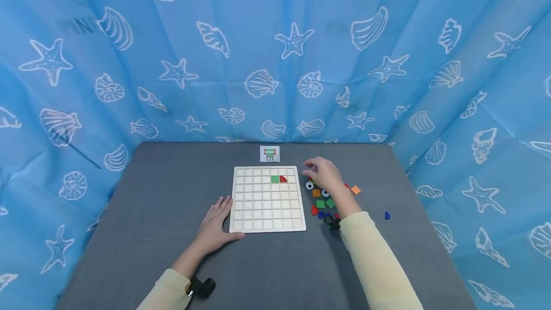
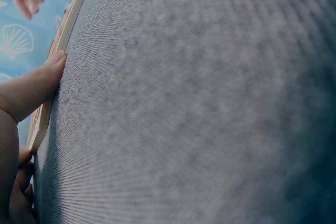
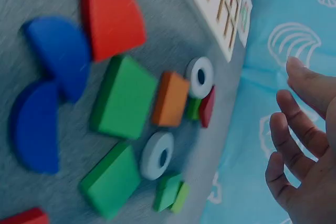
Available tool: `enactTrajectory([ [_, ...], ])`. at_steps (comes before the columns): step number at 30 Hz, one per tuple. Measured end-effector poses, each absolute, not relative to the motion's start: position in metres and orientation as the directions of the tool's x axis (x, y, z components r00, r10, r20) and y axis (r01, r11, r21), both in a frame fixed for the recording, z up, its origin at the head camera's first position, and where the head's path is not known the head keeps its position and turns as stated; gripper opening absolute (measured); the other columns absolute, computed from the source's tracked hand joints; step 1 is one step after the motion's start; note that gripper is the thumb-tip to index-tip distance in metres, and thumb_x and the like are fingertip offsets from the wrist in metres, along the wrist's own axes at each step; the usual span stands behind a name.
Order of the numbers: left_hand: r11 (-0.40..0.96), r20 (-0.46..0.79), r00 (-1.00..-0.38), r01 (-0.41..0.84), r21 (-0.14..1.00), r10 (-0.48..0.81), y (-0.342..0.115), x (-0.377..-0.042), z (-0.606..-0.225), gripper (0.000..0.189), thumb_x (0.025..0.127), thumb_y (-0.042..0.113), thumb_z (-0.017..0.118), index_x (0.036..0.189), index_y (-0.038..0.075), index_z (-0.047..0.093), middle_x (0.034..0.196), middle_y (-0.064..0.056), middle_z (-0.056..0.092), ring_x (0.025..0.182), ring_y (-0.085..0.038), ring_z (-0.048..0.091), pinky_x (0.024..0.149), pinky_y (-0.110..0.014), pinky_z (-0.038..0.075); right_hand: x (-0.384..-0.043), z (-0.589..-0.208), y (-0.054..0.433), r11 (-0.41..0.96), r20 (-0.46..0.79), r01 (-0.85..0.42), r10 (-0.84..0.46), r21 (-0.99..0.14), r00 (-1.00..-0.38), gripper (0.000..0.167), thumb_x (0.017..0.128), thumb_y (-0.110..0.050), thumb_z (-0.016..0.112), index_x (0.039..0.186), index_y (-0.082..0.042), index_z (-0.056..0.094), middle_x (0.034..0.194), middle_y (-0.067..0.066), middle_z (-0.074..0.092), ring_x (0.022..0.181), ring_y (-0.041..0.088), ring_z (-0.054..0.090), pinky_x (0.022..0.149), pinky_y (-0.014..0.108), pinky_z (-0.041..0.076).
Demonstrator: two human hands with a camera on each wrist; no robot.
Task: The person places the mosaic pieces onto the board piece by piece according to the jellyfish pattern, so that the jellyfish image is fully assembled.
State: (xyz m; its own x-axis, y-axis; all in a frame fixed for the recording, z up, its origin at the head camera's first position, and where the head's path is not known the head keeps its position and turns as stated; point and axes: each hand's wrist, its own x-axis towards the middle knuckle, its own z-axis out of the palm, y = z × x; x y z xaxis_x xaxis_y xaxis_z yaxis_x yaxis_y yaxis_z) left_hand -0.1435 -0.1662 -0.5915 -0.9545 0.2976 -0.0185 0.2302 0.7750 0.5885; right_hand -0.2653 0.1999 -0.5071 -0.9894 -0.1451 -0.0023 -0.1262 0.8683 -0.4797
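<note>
A pale wooden grid board (image 1: 263,210) lies on the table. In its upper right part sit a green square (image 1: 275,179) and a red quarter-circle (image 1: 282,179), side by side. My left hand (image 1: 215,231) rests at the board's near left corner, thumb along the front edge and fingers beside the left edge. Just off the board's right side, my right hand (image 1: 325,175) hovers over loose pieces, its fingers loosely bent with nothing between them. Below it in the right wrist view are a red quarter-circle (image 3: 113,19), blue half-circles (image 3: 34,127), green blocks (image 3: 124,98) and white rings (image 3: 156,156).
A small printed pattern card (image 1: 269,153) lies behind the board. An orange square (image 1: 355,190) lies right of the pile, and a lone blue half-circle (image 1: 387,215) farther right. A blue shell-print curtain (image 1: 275,51) surrounds the grey table (image 1: 172,195).
</note>
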Motion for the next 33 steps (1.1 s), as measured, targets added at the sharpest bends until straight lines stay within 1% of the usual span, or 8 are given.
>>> enactTrajectory([
  [3,0.784,-0.006,-0.957,0.234,0.575,0.29,-0.166,-0.145,-0.595,0.117,0.073,0.067,0.077,0.16,0.008,0.027,0.167,-0.012,0.024,0.156,-0.035,0.015,0.124,-0.056,0.018,-0.266,-0.513,0.213,0.877,-0.006,-0.087,-0.102,-0.473,-0.995,0.034,0.095,-0.03,0.072,0.126,-0.014,0.071,0.115,0.009,0.068,0.098,0.027,0.063,0.076,0.046,0.054],
  [8,0.779,-0.005,-0.951,0.249,0.575,0.308,-0.161,-0.147,-0.595,0.117,0.074,0.068,0.077,0.161,0.009,0.026,0.167,-0.012,0.024,0.156,-0.035,0.014,0.124,-0.056,0.017,-0.262,-0.522,0.241,0.894,-0.002,-0.003,-0.004,-0.447,-1.0,0.035,0.095,-0.027,0.072,0.126,-0.011,0.071,0.119,0.013,0.068,0.104,0.032,0.065,0.085,0.053,0.054],
  [12,0.778,-0.02,-0.955,0.229,0.585,0.295,-0.161,-0.146,-0.595,0.117,0.074,0.068,0.077,0.161,0.009,0.026,0.167,-0.011,0.023,0.157,-0.034,0.013,0.125,-0.056,0.016,-0.262,-0.527,0.256,0.891,-0.02,0.021,0.013,-0.453,-1.0,0.035,0.096,-0.024,0.071,0.127,-0.007,0.069,0.123,0.018,0.066,0.107,0.035,0.065,0.089,0.055,0.054],
  [17,0.785,-0.014,-0.961,0.218,0.58,0.277,-0.165,-0.145,-0.595,0.118,0.072,0.068,0.078,0.161,0.009,0.026,0.167,-0.011,0.024,0.156,-0.033,0.014,0.124,-0.056,0.017,-0.265,-0.536,0.266,0.89,-0.056,0.056,0.035,-0.453,-0.998,0.037,0.096,-0.023,0.071,0.128,-0.005,0.067,0.129,0.021,0.062,0.118,0.04,0.059,0.098,0.057,0.049],
  [20,0.786,-0.009,-0.961,0.219,0.578,0.275,-0.165,-0.145,-0.595,0.118,0.072,0.069,0.077,0.161,0.009,0.026,0.167,-0.011,0.024,0.157,-0.033,0.014,0.124,-0.056,0.017,-0.267,-0.54,0.269,0.884,-0.072,0.067,0.038,-0.462,-0.997,0.037,0.096,-0.02,0.07,0.128,-0.002,0.067,0.129,0.023,0.062,0.122,0.042,0.056,0.102,0.058,0.047],
  [26,0.788,-0.029,-0.96,0.212,0.579,0.28,-0.164,-0.146,-0.597,0.117,0.074,0.069,0.077,0.161,0.009,0.026,0.168,-0.01,0.024,0.157,-0.033,0.013,0.125,-0.055,0.016,-0.271,-0.546,0.274,0.875,-0.09,0.075,0.036,-0.478,-0.995,0.034,0.097,-0.017,0.069,0.125,0.002,0.069,0.127,0.025,0.066,0.122,0.043,0.057,0.102,0.057,0.048],
  [33,0.796,-0.063,-0.96,0.187,0.575,0.271,-0.165,-0.145,-0.593,0.118,0.073,0.069,0.077,0.161,0.011,0.024,0.168,-0.009,0.021,0.157,-0.031,0.01,0.126,-0.054,0.013,-0.275,-0.545,0.276,0.887,-0.141,0.108,0.05,-0.449,-0.989,0.035,0.095,-0.012,0.07,0.124,0.006,0.068,0.123,0.027,0.066,0.115,0.042,0.06,0.098,0.055,0.051],
])
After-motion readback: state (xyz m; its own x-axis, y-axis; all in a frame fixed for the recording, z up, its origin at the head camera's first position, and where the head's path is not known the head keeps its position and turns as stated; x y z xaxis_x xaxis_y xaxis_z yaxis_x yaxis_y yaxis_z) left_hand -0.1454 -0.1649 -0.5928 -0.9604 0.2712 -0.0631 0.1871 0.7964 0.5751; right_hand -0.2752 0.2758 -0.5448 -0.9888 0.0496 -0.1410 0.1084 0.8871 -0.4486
